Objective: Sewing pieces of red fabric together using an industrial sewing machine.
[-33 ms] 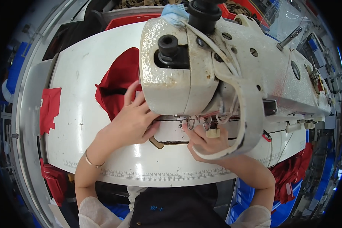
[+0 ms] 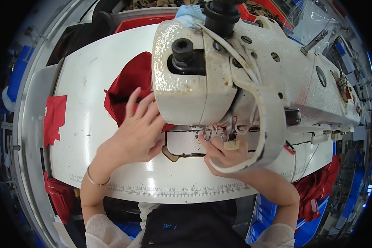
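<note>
A piece of red fabric (image 2: 133, 76) lies on the white sewing table, its right side running behind the head of a white sewing machine (image 2: 180, 101). My left hand (image 2: 136, 134) is over the near edge of this fabric, left of the machine head, with its fingers apart and its thumb bent below. Under the machine, beside the needle area, my right hand (image 2: 227, 155) has its fingers bent together. The machine's curved guard and a brass-coloured knob (image 2: 232, 144) partly cover it, and whatever its fingertips hold is hidden.
A flat red fabric piece (image 2: 55, 118) lies at the table's left edge. More red fabric hangs at the lower left (image 2: 60, 196) and is heaped over a blue bin (image 2: 318, 186) at the right. A ruler strip (image 2: 186, 192) runs along the table's near edge. Red bins stand behind.
My left hand has shifted slightly left, away from the needle area, and its fingers have spread wider over the red fabric. My right hand has stayed in place.
</note>
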### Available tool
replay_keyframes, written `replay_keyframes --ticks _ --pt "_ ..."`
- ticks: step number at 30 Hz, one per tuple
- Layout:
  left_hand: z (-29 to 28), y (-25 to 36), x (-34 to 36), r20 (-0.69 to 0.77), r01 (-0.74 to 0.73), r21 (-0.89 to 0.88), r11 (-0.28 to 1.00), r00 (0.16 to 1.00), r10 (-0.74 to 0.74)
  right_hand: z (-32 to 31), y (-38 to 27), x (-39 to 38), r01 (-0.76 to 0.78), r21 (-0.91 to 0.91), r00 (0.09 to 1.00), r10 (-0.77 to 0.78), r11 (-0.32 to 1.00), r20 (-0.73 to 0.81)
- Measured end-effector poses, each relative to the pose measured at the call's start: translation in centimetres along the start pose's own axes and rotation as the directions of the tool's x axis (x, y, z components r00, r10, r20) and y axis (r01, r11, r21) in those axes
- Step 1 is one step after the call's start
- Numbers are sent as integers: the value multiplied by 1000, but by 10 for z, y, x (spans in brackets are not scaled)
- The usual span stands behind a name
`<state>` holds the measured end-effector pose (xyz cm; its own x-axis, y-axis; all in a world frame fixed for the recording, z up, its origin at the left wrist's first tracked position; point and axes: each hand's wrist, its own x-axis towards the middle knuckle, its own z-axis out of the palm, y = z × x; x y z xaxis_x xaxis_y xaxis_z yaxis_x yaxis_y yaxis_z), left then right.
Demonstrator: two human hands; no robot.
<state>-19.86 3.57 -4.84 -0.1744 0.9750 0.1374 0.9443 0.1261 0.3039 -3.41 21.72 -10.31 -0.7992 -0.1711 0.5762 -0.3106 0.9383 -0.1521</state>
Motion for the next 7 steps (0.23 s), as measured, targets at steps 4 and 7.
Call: replay_keyframes --ticks 4,7 --pt "-17 -7 -36 12 177 436 883 979 -202 0 1 -2 -14 33 1000 13 999 18" --pt "-3 -33 -44 95 71 762 644 971 -220 0 -3 -4 107 -59 994 -105 992 37"
